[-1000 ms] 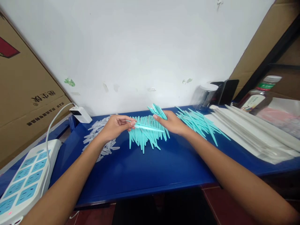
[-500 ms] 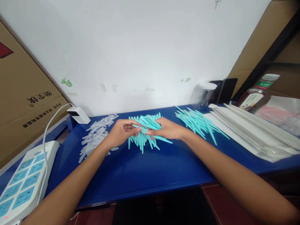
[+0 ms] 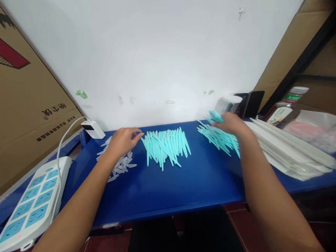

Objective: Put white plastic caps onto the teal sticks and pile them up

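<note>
My right hand (image 3: 231, 123) is closed round a bundle of thin turquoise tapered sticks (image 3: 214, 116). It hangs above the back of a loose pile of similar sticks (image 3: 217, 137) at the right. Over the translucent white slips (image 3: 122, 166) on the left is my left hand (image 3: 124, 141), its fingers loosely bent and thumb and forefinger apart. Those fingertips are close to the left end of a middle row of turquoise sticks (image 3: 165, 145), mostly side by side, with one slanting across the top. Part of the white pile is hidden under my left hand and forearm.
The blue table (image 3: 168, 196) stands against a white wall. To the left are a power strip (image 3: 39, 199) and a white charger (image 3: 93, 129) with a cable. White plastic sleeves (image 3: 291, 150), a clear jar (image 3: 229, 106) and a bottle (image 3: 285, 105) are at the right.
Both hands were together over the middle row. My right hand has moved right with the bundle, and my left hand has drawn back left. A stick now lies slanted across the row.
</note>
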Action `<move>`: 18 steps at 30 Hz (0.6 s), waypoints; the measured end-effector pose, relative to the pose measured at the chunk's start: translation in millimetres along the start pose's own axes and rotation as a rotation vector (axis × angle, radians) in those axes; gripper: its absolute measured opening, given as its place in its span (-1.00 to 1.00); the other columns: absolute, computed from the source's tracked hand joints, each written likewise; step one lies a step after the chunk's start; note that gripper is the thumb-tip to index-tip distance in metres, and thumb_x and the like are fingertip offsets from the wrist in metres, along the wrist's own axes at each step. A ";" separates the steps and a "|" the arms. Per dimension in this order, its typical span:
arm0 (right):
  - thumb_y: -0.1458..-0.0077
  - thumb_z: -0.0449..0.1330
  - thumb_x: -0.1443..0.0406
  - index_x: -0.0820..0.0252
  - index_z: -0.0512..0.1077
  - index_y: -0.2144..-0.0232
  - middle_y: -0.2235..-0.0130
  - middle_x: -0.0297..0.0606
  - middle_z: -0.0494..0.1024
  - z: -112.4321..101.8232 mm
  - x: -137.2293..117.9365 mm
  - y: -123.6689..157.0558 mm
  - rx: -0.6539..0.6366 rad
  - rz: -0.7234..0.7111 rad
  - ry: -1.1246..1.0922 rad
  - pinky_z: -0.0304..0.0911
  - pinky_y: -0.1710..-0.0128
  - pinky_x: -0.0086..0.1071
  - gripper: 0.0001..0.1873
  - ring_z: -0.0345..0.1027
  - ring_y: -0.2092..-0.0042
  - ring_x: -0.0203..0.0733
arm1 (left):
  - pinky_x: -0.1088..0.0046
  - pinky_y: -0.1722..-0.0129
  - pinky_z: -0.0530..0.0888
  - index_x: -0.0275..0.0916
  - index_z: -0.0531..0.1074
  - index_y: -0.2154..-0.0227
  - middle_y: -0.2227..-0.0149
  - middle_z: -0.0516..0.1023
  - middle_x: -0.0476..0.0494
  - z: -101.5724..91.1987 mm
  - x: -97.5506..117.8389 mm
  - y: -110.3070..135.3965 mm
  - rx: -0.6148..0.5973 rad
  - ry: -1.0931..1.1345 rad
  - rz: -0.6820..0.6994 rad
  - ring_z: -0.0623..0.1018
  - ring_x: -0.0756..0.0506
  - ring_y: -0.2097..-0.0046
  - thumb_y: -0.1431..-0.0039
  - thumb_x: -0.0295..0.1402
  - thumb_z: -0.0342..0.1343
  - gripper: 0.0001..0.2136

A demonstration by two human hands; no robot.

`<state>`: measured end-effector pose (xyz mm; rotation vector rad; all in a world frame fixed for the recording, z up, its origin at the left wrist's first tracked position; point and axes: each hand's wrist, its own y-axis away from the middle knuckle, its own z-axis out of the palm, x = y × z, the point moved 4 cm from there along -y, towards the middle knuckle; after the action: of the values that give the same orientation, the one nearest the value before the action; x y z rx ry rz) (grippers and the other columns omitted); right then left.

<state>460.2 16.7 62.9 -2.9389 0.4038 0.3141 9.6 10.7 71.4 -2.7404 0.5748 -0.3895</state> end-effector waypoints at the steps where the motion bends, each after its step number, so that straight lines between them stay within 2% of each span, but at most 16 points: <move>1: -0.11 0.38 0.10 0.38 0.57 0.21 0.19 0.19 0.61 3.5 9.4 -2.9 -0.025 0.037 0.041 0.26 0.27 -0.19 -0.60 0.50 0.18 0.19 | 0.31 0.30 0.37 -0.16 0.67 0.16 0.33 0.68 -0.21 -4.9 -10.1 -0.7 -0.001 -0.060 -0.028 0.60 -0.25 0.28 -0.31 -0.05 0.09 -0.65; 3: -0.09 0.39 0.10 0.41 0.56 0.17 0.15 0.26 0.59 8.3 18.3 -5.4 -0.042 0.075 0.085 0.26 0.26 -0.16 -0.55 0.50 0.15 0.24 | 0.33 0.35 0.31 -0.15 0.66 0.21 0.35 0.66 -0.22 -14.2 -31.1 -1.7 0.008 -0.169 -0.099 0.58 -0.26 0.30 -0.27 -0.05 0.13 -0.67; 5: -0.17 0.32 0.05 0.43 0.55 0.16 0.15 0.31 0.58 7.2 13.3 -3.8 0.027 0.086 0.079 0.26 0.24 -0.12 -0.53 0.49 0.14 0.27 | 0.35 0.40 0.28 -0.14 0.66 0.34 0.39 0.64 -0.20 -17.3 -48.8 -1.6 -0.058 -0.174 -0.151 0.55 -0.24 0.35 -0.14 -0.05 0.23 -0.72; 6: -0.22 0.26 0.04 0.43 0.54 0.18 0.16 0.32 0.58 5.1 5.7 -1.4 0.081 0.079 0.058 0.26 0.24 -0.11 -0.53 0.49 0.14 0.28 | 0.37 0.42 0.27 -0.14 0.64 0.40 0.41 0.63 -0.18 -16.2 -55.4 -0.9 -0.126 -0.135 -0.166 0.54 -0.21 0.38 -0.08 -0.04 0.27 -0.73; 8: -0.31 0.16 0.05 0.38 0.52 0.23 0.18 0.27 0.58 2.2 -18.8 6.9 0.152 0.014 -0.030 0.25 0.23 -0.13 -0.56 0.49 0.16 0.23 | 0.39 0.46 0.27 -0.13 0.62 0.46 0.45 0.59 -0.13 -9.0 -62.4 3.1 -0.347 -0.009 -0.169 0.51 -0.16 0.43 0.02 0.02 0.33 -0.70; 9: -0.34 0.11 0.05 0.33 0.50 0.26 0.20 0.20 0.58 3.2 -35.0 12.7 0.134 -0.063 -0.099 0.25 0.23 -0.16 -0.58 0.48 0.18 0.17 | 0.39 0.47 0.28 -0.12 0.62 0.45 0.46 0.57 -0.10 -4.8 -63.0 6.3 -0.469 0.056 -0.161 0.50 -0.15 0.45 0.07 0.05 0.36 -0.67; 11: -0.39 0.04 0.05 0.24 0.43 0.33 0.26 0.00 0.59 11.7 -70.8 28.1 -0.041 -0.277 -0.317 0.23 0.26 -0.26 -0.58 0.45 0.25 -0.01 | 0.41 0.49 0.29 -0.10 0.64 0.39 0.46 0.54 -0.06 1.2 -61.5 12.6 -0.647 0.141 -0.150 0.50 -0.13 0.45 0.20 0.09 0.41 -0.60; 13: -0.40 0.03 -0.02 0.20 0.36 0.35 0.32 -0.16 0.56 21.1 -102.6 46.9 -0.209 -0.492 -0.494 0.22 0.27 -0.34 -0.56 0.40 0.30 -0.13 | 0.42 0.49 0.29 -0.10 0.64 0.35 0.43 0.53 -0.04 3.4 -60.3 15.6 -0.690 0.156 -0.167 0.50 -0.12 0.44 0.33 0.08 0.47 -0.52; 14: -0.39 0.04 -0.04 0.18 0.32 0.37 0.35 -0.21 0.53 25.0 -113.4 54.9 -0.243 -0.549 -0.537 0.22 0.28 -0.35 -0.55 0.38 0.33 -0.16 | 0.41 0.49 0.30 -0.11 0.63 0.35 0.41 0.53 -0.05 4.1 -60.0 16.0 -0.688 0.152 -0.182 0.50 -0.12 0.44 0.37 0.08 0.48 -0.50; 18: -0.35 0.07 -0.09 0.14 0.25 0.37 0.40 -0.30 0.47 39.9 -133.8 72.6 -0.335 -0.620 -0.616 0.18 0.33 -0.36 -0.54 0.35 0.36 -0.19 | 0.40 0.48 0.32 -0.12 0.60 0.35 0.39 0.58 -0.08 10.1 -58.3 15.5 -0.707 0.168 -0.214 0.53 -0.15 0.41 0.36 0.07 0.47 -0.49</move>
<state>306.4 -11.7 45.5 -2.8528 -0.6780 1.2164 -43.8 24.5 45.1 -3.4920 0.5361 -0.5562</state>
